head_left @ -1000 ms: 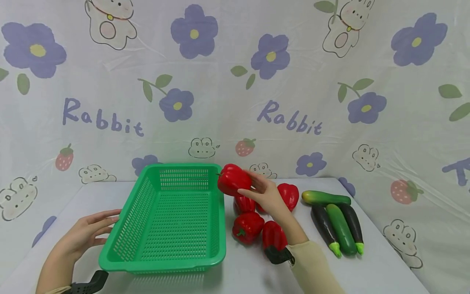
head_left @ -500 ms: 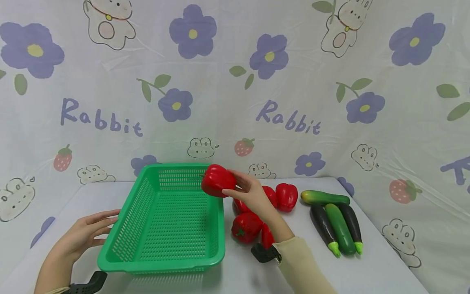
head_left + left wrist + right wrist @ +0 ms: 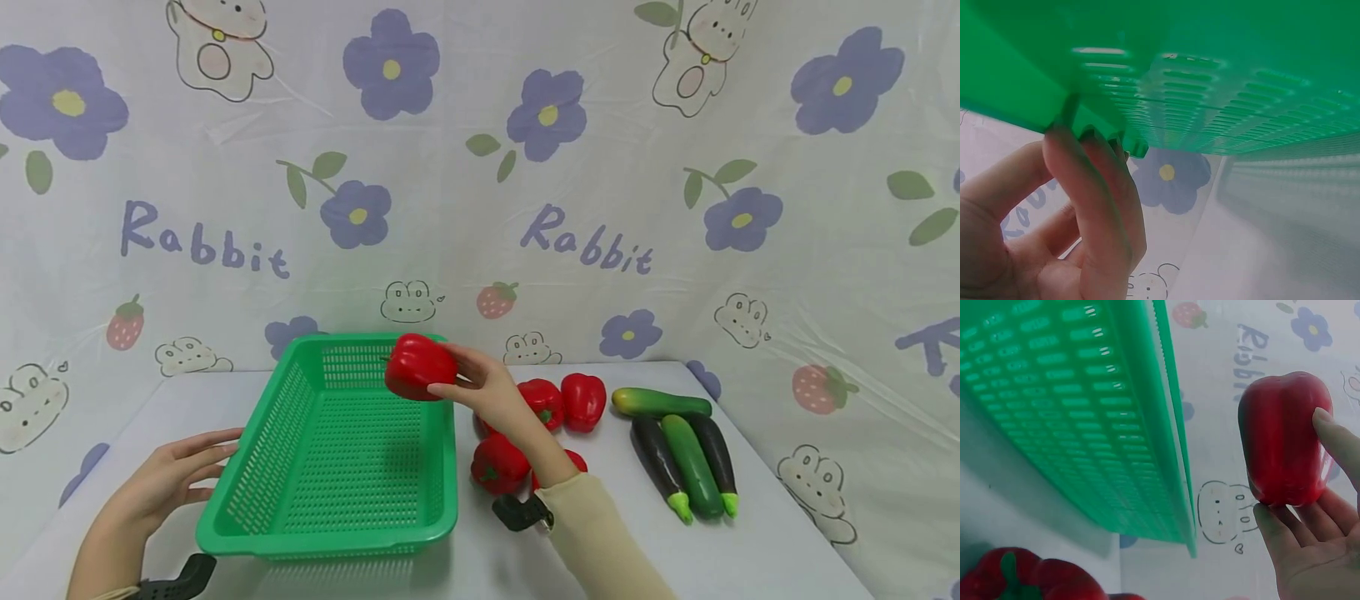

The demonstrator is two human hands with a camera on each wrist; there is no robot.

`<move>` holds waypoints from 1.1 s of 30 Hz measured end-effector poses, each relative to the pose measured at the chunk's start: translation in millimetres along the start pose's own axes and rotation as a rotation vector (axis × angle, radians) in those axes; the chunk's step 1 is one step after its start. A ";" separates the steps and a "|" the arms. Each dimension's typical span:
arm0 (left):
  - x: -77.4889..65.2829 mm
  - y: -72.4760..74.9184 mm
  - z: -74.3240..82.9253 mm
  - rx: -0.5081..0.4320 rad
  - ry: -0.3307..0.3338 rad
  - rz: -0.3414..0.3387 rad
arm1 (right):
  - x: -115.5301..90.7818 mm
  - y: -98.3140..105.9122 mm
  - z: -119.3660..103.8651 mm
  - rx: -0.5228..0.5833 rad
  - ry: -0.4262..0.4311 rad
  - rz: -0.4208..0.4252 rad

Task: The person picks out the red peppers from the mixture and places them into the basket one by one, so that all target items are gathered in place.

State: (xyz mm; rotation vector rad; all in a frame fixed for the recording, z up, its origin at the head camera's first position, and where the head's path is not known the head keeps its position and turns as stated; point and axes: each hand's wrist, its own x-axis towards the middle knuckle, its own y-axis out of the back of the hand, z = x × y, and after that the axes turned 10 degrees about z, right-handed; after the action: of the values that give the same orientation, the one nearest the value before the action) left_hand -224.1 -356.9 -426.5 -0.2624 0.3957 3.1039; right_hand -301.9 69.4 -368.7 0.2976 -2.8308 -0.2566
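Over the far right part of a green plastic basket, my right hand holds a red bell pepper, its stem toward the left. The right wrist view shows the thumb on one side of that bell pepper and the fingers at its end and behind it. My left hand is at the basket's left side. In the left wrist view its fingertips touch the basket just under the rim. The basket's slotted floor shows bare.
Right of the basket lie several more red bell peppers, some partly hidden behind the right arm. Further right are two dark eggplants, a green zucchini and a yellow-tipped one. A printed cloth hangs behind the white table.
My right hand has carried the bell pepper leftward, from beside the basket's right rim to above its inside. The left hand has stayed at the basket's left side.
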 end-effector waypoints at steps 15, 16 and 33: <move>-1.2 1.7 1.5 -0.005 -0.008 -0.004 | 4.2 -21.8 -11.8 0.024 0.027 -0.053; -1.3 1.6 1.6 -0.006 -0.008 -0.002 | 5.0 -23.1 -12.2 0.025 0.028 -0.057; 0.4 1.7 -0.2 0.010 -0.009 -0.001 | 11.0 -48.6 -21.1 0.010 0.065 -0.117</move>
State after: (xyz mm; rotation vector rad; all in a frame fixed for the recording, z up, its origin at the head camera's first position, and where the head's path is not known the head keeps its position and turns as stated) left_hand -224.5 -358.6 -426.3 -0.2485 0.4109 3.1005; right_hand -297.4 17.0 -355.8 0.4659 -2.7552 -0.2520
